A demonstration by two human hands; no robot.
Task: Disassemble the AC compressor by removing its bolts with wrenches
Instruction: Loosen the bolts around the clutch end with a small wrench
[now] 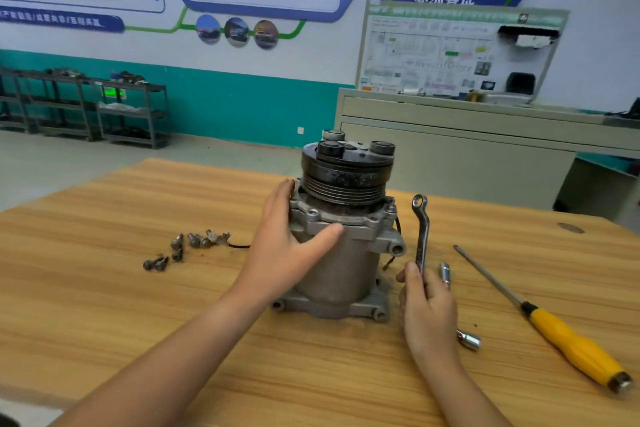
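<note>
1. The left hand (294,246) lies flat against the left side of the AC compressor (346,263). Its fingers are straight and together, reaching up to the upper flange, and the thumb is spread across the front of the housing. It presses on the body rather than clasping it, and the forearm comes in from the lower left.
2. The right hand (427,308) is curled round the lower end of a ring wrench (422,236), with the thumb laid up the shank. It holds the tool nearly upright. The ring end stands well above the fist, level with the compressor's upper flange; whether it touches the flange cannot be told.
3. The compressor stands upright on the wooden table (104,305), between the two hands and just left of the wrench grip.
4. Its body is a matte grey cast-metal cylinder with holed lugs at the base and the top flange. A dark, grooved pulley (346,184) carrying round black bosses caps it.
5. The wrench is polished steel with an offset bend below a closed ring.
6. Loose bolts (187,246), dark and greasy, lie clustered on the table well to the left of the left wrist.
7. Just right of the wrench grip, a chrome socket bar (469,340) lies partly hidden behind the right hand.
8. Farther right lies a screwdriver (571,347), set diagonally, with a thin steel shaft and a glossy yellow handle.
9. The tabletop is smooth, light wood grain.
</note>
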